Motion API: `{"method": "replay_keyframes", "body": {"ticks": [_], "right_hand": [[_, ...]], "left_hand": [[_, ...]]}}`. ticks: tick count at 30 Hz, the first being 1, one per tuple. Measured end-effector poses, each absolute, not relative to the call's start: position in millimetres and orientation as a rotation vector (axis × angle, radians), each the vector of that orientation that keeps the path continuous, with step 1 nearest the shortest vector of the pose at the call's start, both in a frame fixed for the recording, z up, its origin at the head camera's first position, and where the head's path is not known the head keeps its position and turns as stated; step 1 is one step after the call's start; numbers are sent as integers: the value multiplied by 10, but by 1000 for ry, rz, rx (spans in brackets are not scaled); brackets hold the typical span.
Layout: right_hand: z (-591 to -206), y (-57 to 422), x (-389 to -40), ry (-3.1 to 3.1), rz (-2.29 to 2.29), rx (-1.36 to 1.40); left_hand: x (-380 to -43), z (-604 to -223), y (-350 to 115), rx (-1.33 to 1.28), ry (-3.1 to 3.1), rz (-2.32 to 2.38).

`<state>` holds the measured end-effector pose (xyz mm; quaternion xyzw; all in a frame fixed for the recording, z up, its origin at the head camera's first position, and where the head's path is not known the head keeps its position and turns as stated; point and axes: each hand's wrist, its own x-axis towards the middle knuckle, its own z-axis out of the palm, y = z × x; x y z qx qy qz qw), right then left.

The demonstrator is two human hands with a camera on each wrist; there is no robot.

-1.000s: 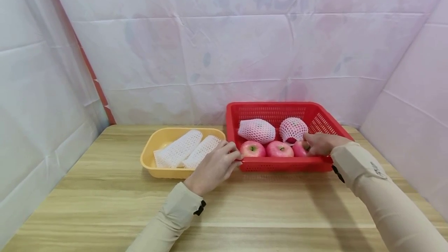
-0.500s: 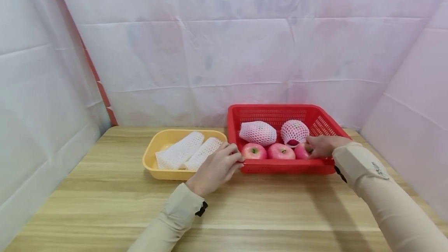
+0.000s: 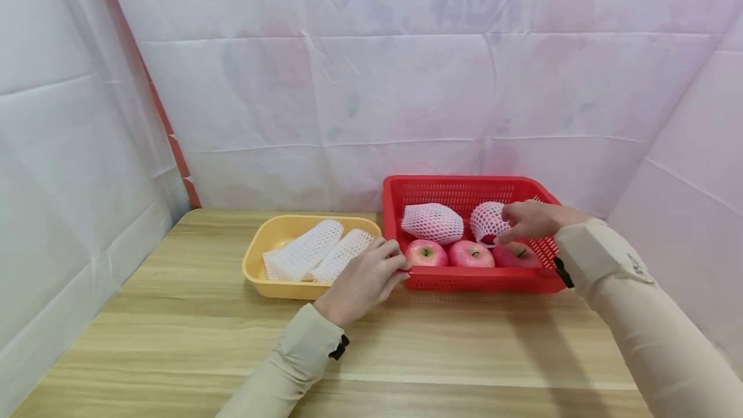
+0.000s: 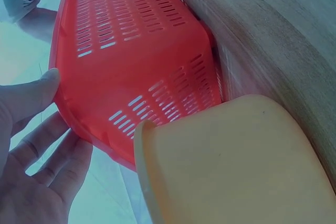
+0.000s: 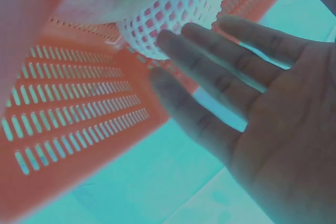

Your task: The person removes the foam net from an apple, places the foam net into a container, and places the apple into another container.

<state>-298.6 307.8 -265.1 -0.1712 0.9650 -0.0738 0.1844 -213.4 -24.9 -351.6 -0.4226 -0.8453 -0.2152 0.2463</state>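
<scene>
My left hand (image 3: 367,280) holds the front left corner of the red plastic basket (image 3: 473,281). In the left wrist view its thumb (image 4: 48,80) lies at the rim and the fingers pass behind it. Over the basket's right side, my right hand (image 3: 536,219) has its fingers extended and holds nothing. Its fingertips are close to an apple in a white foam net (image 3: 487,220). Below it lies a bare apple (image 3: 516,255), in a front row with a middle apple (image 3: 471,254) and a left apple (image 3: 426,253). Another netted apple (image 3: 432,222) lies behind them.
Left of the basket, close against it, a yellow tray (image 3: 253,263) holds two white foam net sleeves, one on the left (image 3: 307,249) and one on the right (image 3: 344,253). Both containers stand on a wooden table (image 3: 191,315). White sheets (image 3: 348,82) hang behind and at the sides.
My right hand has let go of the right front apple and lifted up and back toward the netted apple, its fingers spreading. The left hand keeps its place at the corner.
</scene>
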Motion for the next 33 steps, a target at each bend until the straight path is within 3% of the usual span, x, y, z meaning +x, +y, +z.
{"method": "replay_keyframes", "body": {"ticks": [14, 33], "right_hand": [[-2649, 2750, -3108, 2834, -254, -690], [-2681, 2570, -3255, 2838, -339, -627]], "left_hand": [[-2150, -3506, -273, -1155, -2301, -594], [-2142, -3512, -232, -1156, -2299, -606]]}}
